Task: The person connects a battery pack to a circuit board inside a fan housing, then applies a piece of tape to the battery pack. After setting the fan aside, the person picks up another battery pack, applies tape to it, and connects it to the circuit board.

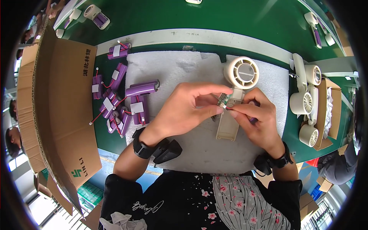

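My left hand (184, 107) pinches a small green circuit board (223, 100) between thumb and index finger. Close against it, the fingertips of my right hand (257, 117) hold red and dark wires at a white plug by the board's lower edge; whether the plug is seated cannot be made out. A purple battery pack (253, 119) is tucked in the right hand, mostly covered by the fingers. Below both hands lies a cream handheld fan (231, 72), its round grille at the far end and its handle shell (228, 128) open toward me.
A grey-white foam mat (172, 63) covers the bench. Left of it lie several purple battery packs (142, 89) with wires, beside a tall cardboard box (65, 111). Several cream fans (301, 102) and a small carton (330, 115) stand right. More fans rest on the green surface (214, 17) beyond the rail.
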A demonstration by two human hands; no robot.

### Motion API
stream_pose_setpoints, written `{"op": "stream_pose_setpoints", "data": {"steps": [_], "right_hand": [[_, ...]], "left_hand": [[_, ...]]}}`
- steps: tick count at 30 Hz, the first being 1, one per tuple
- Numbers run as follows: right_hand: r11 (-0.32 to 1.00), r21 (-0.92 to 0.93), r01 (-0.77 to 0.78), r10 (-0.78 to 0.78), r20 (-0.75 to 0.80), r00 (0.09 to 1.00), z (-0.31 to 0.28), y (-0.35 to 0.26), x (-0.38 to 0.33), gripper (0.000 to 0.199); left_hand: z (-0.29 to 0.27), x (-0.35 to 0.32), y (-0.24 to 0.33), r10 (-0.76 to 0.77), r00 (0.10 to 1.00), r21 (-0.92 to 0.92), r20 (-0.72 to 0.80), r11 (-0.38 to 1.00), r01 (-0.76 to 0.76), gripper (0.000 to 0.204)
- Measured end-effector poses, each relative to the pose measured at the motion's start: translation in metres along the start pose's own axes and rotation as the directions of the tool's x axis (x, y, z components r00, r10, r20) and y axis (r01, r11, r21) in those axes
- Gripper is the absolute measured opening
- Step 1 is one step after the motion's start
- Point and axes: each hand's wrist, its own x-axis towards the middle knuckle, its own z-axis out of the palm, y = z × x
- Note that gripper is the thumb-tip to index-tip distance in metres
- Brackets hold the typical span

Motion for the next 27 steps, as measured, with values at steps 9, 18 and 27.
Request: {"op": "stream_pose_setpoints", "data": {"steps": [9, 18, 27], "right_hand": [[0.999, -0.027, 0.018, -0.018, -0.027, 0.999, -0.0008, -0.0009, 0.0015, 0.017], [0.998, -0.049, 0.033, -0.034, -0.025, 0.999, -0.0014, 0.0001, 0.0003, 0.018], [0.990, -0.076, 0.123, -0.122, 0.009, 0.992, -0.0003, 0.0053, -0.0005, 0.021]], "left_hand": [[0.0000, 0.0003, -0.0043, 0.062, 0.998, 0.020, -0.011, 0.998, -0.061, 0.039], [-0.0004, 0.0011, -0.0083, 0.082, 0.997, 0.035, 0.009, 0.996, -0.082, 0.039], [0.0036, 0.0010, -0.0082, 0.140, 0.990, 0.100, -0.034, 0.986, -0.136, 0.040]]}}
